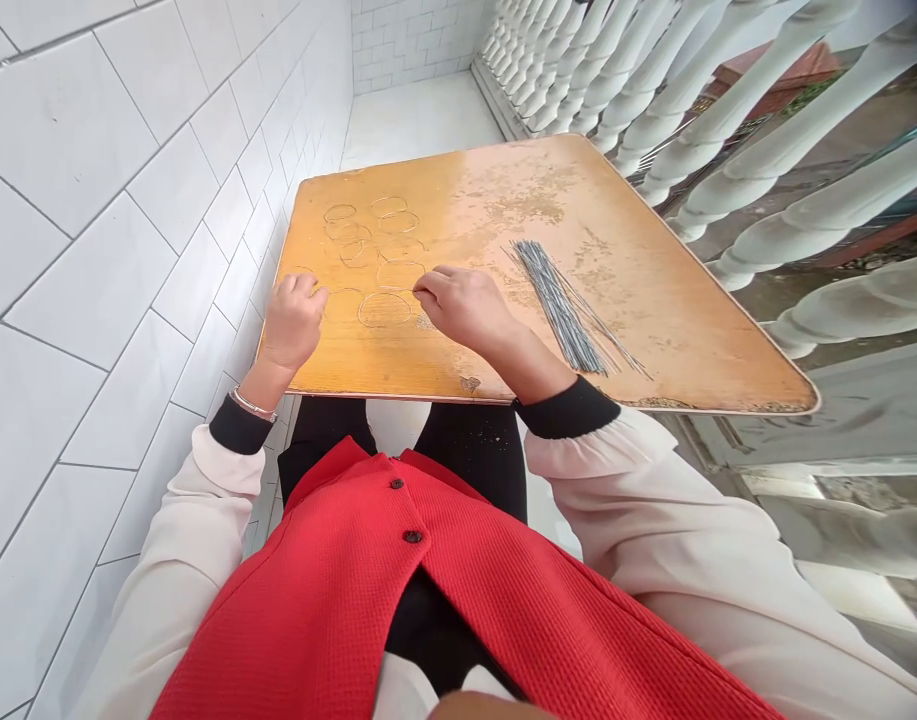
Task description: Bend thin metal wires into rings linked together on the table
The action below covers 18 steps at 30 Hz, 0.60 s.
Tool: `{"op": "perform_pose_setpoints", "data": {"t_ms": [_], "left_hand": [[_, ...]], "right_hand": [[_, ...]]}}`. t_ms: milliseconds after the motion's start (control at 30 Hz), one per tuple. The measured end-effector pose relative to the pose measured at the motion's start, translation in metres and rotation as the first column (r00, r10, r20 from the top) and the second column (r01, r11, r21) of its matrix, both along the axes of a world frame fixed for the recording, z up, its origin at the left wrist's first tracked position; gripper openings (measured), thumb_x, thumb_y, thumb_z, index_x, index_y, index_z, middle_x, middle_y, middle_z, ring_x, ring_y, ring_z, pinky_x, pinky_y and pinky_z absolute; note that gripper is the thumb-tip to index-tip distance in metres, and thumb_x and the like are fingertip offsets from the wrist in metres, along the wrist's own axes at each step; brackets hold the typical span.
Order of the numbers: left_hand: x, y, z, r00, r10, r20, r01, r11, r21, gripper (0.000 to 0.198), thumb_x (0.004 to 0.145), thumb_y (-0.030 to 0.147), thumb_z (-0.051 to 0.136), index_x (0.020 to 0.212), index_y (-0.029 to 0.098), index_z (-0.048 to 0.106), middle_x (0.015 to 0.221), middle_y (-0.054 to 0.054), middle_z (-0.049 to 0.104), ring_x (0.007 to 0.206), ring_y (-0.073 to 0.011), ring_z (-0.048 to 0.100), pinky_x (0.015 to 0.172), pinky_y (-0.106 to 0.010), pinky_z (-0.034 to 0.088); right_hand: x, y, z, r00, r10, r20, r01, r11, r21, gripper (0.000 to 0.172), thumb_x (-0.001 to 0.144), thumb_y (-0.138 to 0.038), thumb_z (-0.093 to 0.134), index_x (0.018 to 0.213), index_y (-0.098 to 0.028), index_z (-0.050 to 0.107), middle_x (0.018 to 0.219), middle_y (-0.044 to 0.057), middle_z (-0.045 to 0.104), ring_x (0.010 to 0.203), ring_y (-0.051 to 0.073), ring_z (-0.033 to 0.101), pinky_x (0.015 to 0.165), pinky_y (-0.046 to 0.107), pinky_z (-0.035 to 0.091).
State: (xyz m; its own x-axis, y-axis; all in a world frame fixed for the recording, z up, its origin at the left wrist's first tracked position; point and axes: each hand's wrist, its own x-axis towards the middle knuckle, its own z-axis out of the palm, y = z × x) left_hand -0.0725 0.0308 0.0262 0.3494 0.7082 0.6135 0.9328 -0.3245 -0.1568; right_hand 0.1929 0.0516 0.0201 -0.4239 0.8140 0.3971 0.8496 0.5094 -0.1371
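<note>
- Pinching fingertips of right hand (465,305) together at the edge of a wire ring (384,310) lying flat on the wooden table (653,300), perhaps gripping it (wire too thin to be sure).
- Resting left hand (293,322) curled shut on the table, just left of that ring.
- Working in front of more wire rings (368,235), with a bundle of straight wires (559,300) well to the right.

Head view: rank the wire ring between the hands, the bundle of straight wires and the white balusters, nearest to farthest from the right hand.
1. Wire ring, left, at the right hand's fingertips.
2. Bundle of straight wires, right, on the board.
3. White balusters, beyond the board's right edge.
</note>
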Motion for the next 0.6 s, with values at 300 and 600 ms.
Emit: {"op": "perform_pose_setpoints", "data": {"t_ms": [300, 600], "left_hand": [[-0.004, 0.006, 0.015, 0.986, 0.159, -0.059, -0.168, 0.959, -0.226, 0.035, 0.081, -0.005, 0.034, 0.072, 0.017, 0.059, 0.088, -0.011, 0.061, 0.09, -0.0224, 0.054, 0.066, -0.033, 0.038], [-0.002, 0.001, 0.027, 0.973, 0.189, -0.136, -0.222, 0.93, -0.292, 0.032, 0.09, 0.003, 0.036, 0.082, 0.016, 0.064, 0.092, -0.01, 0.064, 0.083, -0.0208, 0.056, 0.059, -0.032, 0.03]], "right_hand": [[0.01, 0.012, -0.006, 1.0, -0.001, -0.029, -0.004, 0.988, -0.152, 0.032, 0.094, -0.021, 0.043, 0.098, -0.017, 0.075, 0.102, 0.013, 0.076, 0.084, 0.026, 0.065, 0.069, 0.035, 0.04], [0.015, 0.02, -0.002, 0.992, -0.045, 0.114, 0.062, 0.986, -0.157, 0.036, 0.098, -0.026, 0.04, 0.106, -0.018, 0.074, 0.096, 0.015, 0.075, 0.08, 0.029, 0.064, 0.069, 0.038, 0.036]]}}
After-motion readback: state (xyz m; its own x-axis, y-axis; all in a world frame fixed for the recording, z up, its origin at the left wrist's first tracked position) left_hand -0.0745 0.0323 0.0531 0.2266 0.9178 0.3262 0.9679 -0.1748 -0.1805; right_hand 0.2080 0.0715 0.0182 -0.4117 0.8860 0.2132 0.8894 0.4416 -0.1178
